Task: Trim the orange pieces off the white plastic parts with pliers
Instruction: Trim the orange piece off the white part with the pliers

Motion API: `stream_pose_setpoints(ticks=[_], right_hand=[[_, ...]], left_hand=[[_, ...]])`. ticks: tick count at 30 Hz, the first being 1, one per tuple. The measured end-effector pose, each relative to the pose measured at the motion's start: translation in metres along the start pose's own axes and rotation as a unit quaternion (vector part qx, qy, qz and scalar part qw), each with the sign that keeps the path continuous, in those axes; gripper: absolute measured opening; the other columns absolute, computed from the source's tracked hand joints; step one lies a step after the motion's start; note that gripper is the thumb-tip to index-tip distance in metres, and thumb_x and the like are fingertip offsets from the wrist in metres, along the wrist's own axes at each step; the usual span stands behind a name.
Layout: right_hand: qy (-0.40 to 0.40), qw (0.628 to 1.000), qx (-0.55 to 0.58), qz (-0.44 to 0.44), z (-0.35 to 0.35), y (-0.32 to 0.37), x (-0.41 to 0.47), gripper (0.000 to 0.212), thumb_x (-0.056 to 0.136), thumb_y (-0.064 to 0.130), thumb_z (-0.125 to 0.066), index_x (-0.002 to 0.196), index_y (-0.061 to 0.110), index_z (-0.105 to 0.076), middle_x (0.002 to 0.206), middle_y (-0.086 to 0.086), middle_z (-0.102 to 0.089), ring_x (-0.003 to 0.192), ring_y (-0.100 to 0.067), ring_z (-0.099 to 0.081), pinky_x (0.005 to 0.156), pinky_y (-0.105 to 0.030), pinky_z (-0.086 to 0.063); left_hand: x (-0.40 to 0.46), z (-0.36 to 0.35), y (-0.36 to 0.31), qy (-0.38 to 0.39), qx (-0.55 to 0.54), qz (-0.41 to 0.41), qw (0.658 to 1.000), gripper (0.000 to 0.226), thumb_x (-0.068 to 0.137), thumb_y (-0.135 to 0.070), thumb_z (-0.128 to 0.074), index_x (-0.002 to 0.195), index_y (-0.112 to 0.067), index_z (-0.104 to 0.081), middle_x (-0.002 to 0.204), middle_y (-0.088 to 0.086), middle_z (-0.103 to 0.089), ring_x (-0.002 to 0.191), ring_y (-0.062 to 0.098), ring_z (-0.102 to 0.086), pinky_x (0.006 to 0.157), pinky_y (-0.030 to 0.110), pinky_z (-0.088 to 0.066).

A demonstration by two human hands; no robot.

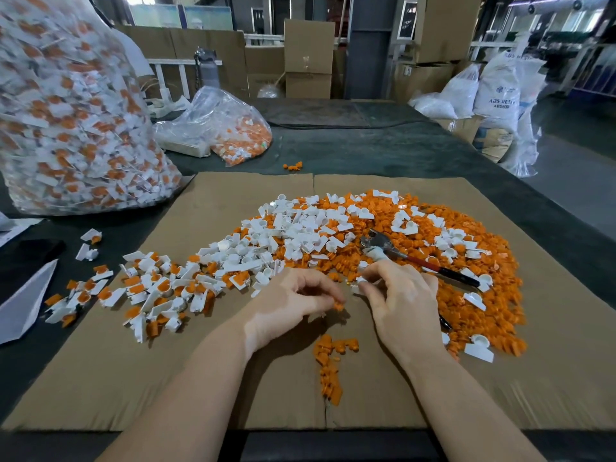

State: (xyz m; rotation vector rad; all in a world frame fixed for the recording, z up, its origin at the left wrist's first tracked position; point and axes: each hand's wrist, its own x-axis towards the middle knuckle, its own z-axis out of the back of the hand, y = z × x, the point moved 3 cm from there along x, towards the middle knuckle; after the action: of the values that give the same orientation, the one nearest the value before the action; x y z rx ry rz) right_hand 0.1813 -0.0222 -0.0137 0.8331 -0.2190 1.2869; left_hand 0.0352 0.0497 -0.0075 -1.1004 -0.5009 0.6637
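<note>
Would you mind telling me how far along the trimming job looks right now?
Done: a wide heap of separated white and orange pieces covers the cardboard. In hand: the left hand pinches an orange bit, the right hand holds pliers. Left: untrimmed parts and a full bag.

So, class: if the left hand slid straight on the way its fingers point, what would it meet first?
Its fingers point right, so the left hand, pinching an orange piece, would probably first meet the right hand holding a white part; depth is uncertain.

Two bare forearms and hands [293,301] — sleeveless, no gloves, rings or watch.
</note>
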Motion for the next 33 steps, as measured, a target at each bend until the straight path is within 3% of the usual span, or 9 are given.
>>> stream_pose_setpoints(ticks=[4,6,11,17,19,23,26,29,33], right_hand=[[-0.006,1.0,0.015,0.014,0.002,0.002,0.0,0.012,0.077,0.006,-0.074,0.085,0.012,-0.069,0.078,0.001,-0.067,0.076,-0.02,-0.06,0.079,-0.035,-0.032],[-0.013,0.999,0.033,0.027,0.003,0.003,0.0,0.014,0.077,0.004,-0.073,0.089,0.011,-0.071,0.083,0.0,-0.07,0.08,-0.02,-0.063,0.079,-0.036,-0.037],[-0.007,0.991,0.125,0.044,0.005,0.007,0.0,0.013,0.083,0.003,-0.066,0.095,0.007,-0.071,0.086,-0.002,-0.071,0.08,-0.017,-0.065,0.075,-0.041,-0.053],[0.017,0.986,0.16,0.031,0.005,0.008,0.0,0.014,0.085,0.008,-0.065,0.097,0.011,-0.072,0.086,0.004,-0.07,0.08,-0.014,-0.065,0.072,-0.036,-0.055],[0.003,0.99,0.138,0.021,0.004,0.006,0.0,0.015,0.086,0.007,-0.064,0.099,0.011,-0.071,0.088,0.001,-0.071,0.082,-0.016,-0.065,0.077,-0.036,-0.053],[-0.058,0.997,0.038,-0.037,0.004,-0.003,0.002,0.017,0.084,-0.001,-0.063,0.095,0.01,-0.071,0.088,-0.003,-0.07,0.085,-0.023,-0.063,0.083,-0.033,-0.036],[-0.051,0.998,-0.023,-0.03,0.0,-0.003,0.002,0.017,0.079,-0.003,-0.067,0.088,0.011,-0.071,0.083,-0.003,-0.068,0.081,-0.026,-0.062,0.079,-0.039,-0.036],[-0.026,0.996,-0.08,-0.004,-0.005,0.001,0.003,0.015,0.078,0.005,-0.072,0.09,0.014,-0.073,0.086,-0.003,-0.068,0.081,-0.027,-0.06,0.078,-0.041,-0.037],[0.036,0.986,-0.158,0.026,-0.013,0.005,0.006,0.019,0.075,0.007,-0.075,0.09,0.018,-0.074,0.087,-0.003,-0.068,0.082,-0.027,-0.058,0.078,-0.043,-0.035]], left_hand=[[-0.003,-0.007,-0.004,0.11,0.08,-0.019,0.991,0.027,0.087,-0.011,-0.063,0.082,-0.036,-0.071,0.079,-0.027,-0.061,0.082,-0.006,-0.058,0.076,0.007,-0.043],[-0.002,-0.008,-0.004,0.118,0.073,-0.017,0.99,0.021,0.087,-0.014,-0.064,0.083,-0.034,-0.071,0.079,-0.026,-0.063,0.081,-0.006,-0.059,0.075,0.008,-0.044],[0.008,-0.005,-0.001,-0.062,0.023,-0.009,0.998,0.013,0.079,-0.023,-0.073,0.082,-0.025,-0.061,0.07,-0.013,-0.062,0.063,-0.001,-0.056,0.063,0.012,-0.046],[0.015,-0.013,-0.001,-0.114,0.018,0.011,0.993,0.008,0.082,-0.025,-0.071,0.087,-0.022,-0.066,0.082,-0.001,-0.069,0.077,0.012,-0.064,0.069,0.019,-0.048],[0.016,-0.012,-0.001,-0.151,0.034,0.012,0.988,0.005,0.085,-0.022,-0.067,0.084,-0.027,-0.066,0.082,-0.005,-0.068,0.079,0.007,-0.062,0.068,0.012,-0.044],[0.017,-0.009,0.005,-0.207,0.027,0.045,0.977,0.011,0.091,-0.019,-0.06,0.095,-0.025,-0.068,0.098,-0.008,-0.066,0.094,0.01,-0.058,0.077,0.017,-0.041],[0.016,-0.011,0.01,-0.229,0.067,0.045,0.97,0.014,0.091,-0.02,-0.06,0.103,-0.023,-0.067,0.093,-0.015,-0.062,0.088,0.004,-0.055,0.066,0.001,-0.034],[0.016,-0.013,0.012,-0.238,0.078,0.039,0.967,0.009,0.09,-0.02,-0.062,0.097,-0.026,-0.062,0.079,-0.013,-0.06,0.076,0.006,-0.055,0.059,0.006,-0.036],[0.016,-0.015,0.012,-0.225,0.105,0.046,0.968,0.006,0.089,-0.024,-0.062,0.091,-0.029,-0.059,0.079,-0.012,-0.06,0.076,0.007,-0.055,0.061,0.014,-0.035]])
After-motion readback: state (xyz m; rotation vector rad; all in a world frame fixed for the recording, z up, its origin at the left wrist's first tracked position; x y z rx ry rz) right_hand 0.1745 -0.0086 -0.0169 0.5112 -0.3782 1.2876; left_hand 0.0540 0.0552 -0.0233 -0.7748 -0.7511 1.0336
